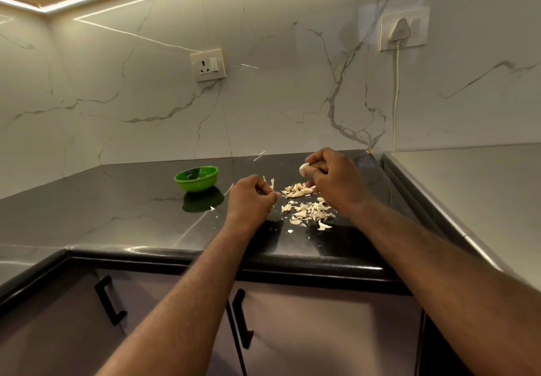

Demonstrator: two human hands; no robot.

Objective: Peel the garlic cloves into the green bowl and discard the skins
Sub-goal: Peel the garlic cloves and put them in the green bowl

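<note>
A small green bowl [196, 178] stands on the black countertop [117, 200], left of my hands. My right hand [333, 179] is raised a little above the counter and grips a pale garlic clove [304, 168] at its fingertips. My left hand [253, 197] hovers lower with curled fingers and pinches a thin strip of garlic skin [272, 184]. Between and below the hands lies a scattered pile of garlic skins [307, 210]. What the bowl holds cannot be made out.
A marble-look wall with a socket [208, 65] rises behind the counter. A plugged-in white cable [395, 91] hangs at the right. A grey raised surface [468, 188] borders the counter on the right. Cabinet doors with black handles [109, 302] sit below the front edge.
</note>
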